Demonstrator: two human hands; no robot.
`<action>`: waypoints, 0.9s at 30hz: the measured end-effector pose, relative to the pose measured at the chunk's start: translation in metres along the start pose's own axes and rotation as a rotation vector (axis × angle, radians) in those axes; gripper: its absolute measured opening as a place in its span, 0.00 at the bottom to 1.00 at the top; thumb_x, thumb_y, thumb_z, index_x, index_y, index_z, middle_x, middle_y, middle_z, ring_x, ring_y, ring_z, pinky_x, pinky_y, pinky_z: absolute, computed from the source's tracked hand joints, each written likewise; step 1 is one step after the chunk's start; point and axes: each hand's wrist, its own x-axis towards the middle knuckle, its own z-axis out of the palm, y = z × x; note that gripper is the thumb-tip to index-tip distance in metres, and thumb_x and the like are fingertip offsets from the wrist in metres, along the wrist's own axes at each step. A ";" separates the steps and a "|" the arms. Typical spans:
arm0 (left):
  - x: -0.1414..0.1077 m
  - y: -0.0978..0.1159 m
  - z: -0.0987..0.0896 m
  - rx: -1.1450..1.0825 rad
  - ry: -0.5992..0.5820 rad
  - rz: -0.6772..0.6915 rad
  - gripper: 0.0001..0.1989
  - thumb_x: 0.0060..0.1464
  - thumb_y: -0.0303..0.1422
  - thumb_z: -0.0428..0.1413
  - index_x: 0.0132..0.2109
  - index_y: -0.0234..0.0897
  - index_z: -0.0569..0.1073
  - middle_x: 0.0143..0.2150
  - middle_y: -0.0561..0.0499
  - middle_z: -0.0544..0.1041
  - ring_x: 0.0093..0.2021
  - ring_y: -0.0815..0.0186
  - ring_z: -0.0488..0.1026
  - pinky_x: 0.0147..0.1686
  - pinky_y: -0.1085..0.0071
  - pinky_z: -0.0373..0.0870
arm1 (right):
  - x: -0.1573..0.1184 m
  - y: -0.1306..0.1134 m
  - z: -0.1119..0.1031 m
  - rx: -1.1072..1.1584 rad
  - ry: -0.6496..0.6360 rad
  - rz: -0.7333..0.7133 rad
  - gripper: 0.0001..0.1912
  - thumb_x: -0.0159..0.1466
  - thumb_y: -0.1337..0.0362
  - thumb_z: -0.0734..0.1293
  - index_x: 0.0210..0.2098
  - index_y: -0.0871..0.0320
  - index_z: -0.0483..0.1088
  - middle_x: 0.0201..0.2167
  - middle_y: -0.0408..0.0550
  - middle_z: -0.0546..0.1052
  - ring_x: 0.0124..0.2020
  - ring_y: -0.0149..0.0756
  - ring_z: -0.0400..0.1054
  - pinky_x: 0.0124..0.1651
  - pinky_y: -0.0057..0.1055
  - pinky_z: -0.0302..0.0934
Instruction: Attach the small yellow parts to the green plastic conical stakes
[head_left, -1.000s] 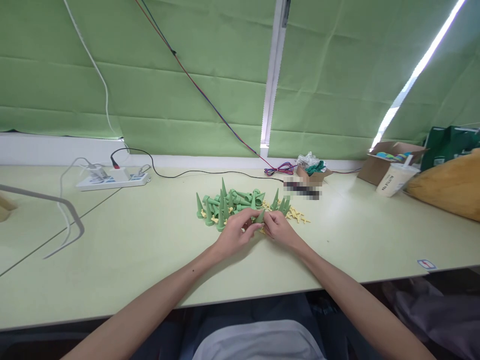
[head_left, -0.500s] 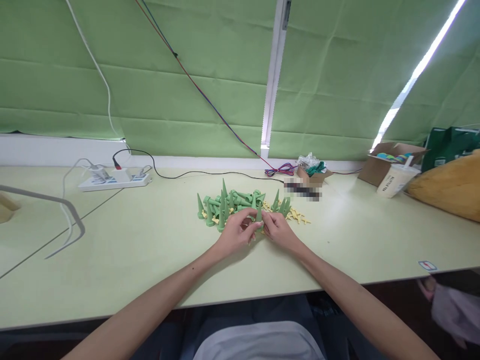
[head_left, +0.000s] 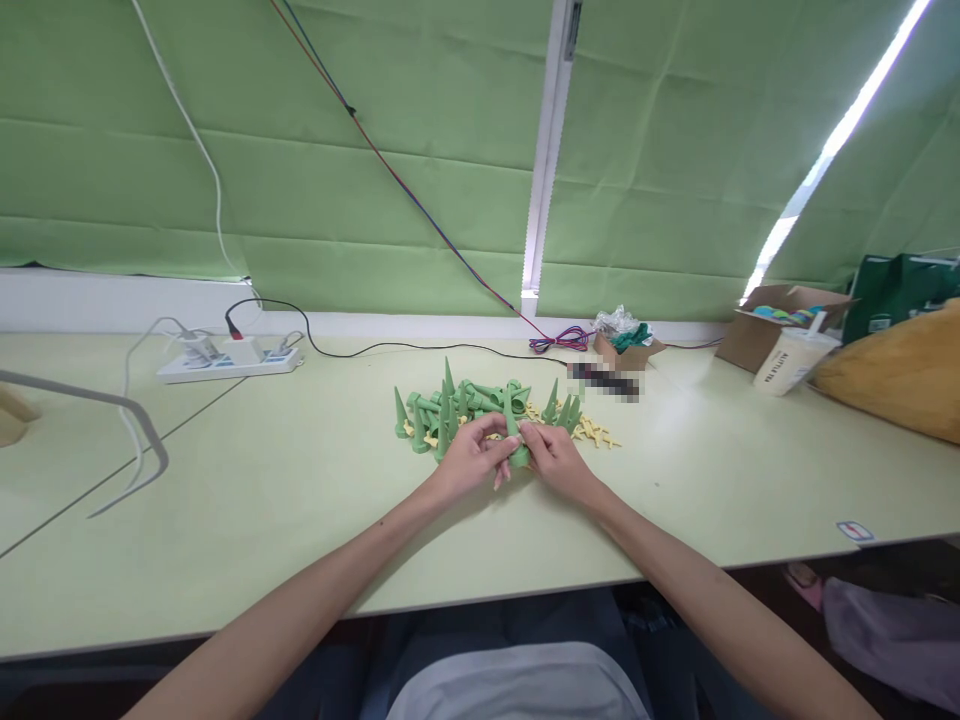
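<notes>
A green plastic spike (head_left: 513,425), pointed at the top with a wider collar at its base, is held between both hands in front of the pile. My left hand (head_left: 474,455) grips it from the left, thumb against its lower part. From the right, my right hand (head_left: 556,458) pinches it with thumb and fingers near the collar. Behind my hands lies a heap of green spikes (head_left: 480,392), some on their sides. Several standing spikes (head_left: 420,425) are at the left. Small yellow branched pieces (head_left: 596,430) are scattered to the right and among the spikes.
A white power strip (head_left: 229,360) sits at the back left, its black cable (head_left: 405,346) crossing the table. Behind the pile are a small carton (head_left: 630,352) and a blurred dark object (head_left: 604,380). A drink cup (head_left: 791,360) leans by a cardboard box (head_left: 750,330) at right.
The spike in my hands has turned slightly, its tip now leaning left and its collar showing more. The partly visible person at the lower right has shifted left.
</notes>
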 end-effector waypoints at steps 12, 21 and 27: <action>0.001 -0.002 -0.002 -0.203 -0.043 -0.146 0.18 0.49 0.43 0.64 0.36 0.32 0.69 0.24 0.57 0.65 0.18 0.79 0.60 0.14 0.80 0.54 | -0.001 0.000 -0.003 -0.114 0.013 -0.087 0.22 0.72 0.54 0.53 0.23 0.56 0.54 0.19 0.39 0.55 0.21 0.29 0.50 0.28 0.29 0.46; 0.003 -0.001 -0.004 -0.026 -0.023 -0.072 0.19 0.51 0.46 0.61 0.35 0.34 0.68 0.25 0.57 0.67 0.17 0.77 0.60 0.15 0.77 0.55 | 0.000 0.001 0.000 -0.182 0.014 -0.068 0.22 0.71 0.56 0.54 0.22 0.56 0.51 0.17 0.38 0.54 0.20 0.28 0.49 0.27 0.29 0.46; 0.005 -0.004 -0.005 0.134 0.020 -0.033 0.20 0.59 0.49 0.51 0.33 0.35 0.68 0.17 0.59 0.63 0.15 0.74 0.60 0.17 0.76 0.58 | 0.001 0.000 0.002 -0.188 -0.049 -0.081 0.22 0.71 0.56 0.55 0.22 0.56 0.51 0.17 0.37 0.54 0.20 0.27 0.48 0.26 0.28 0.45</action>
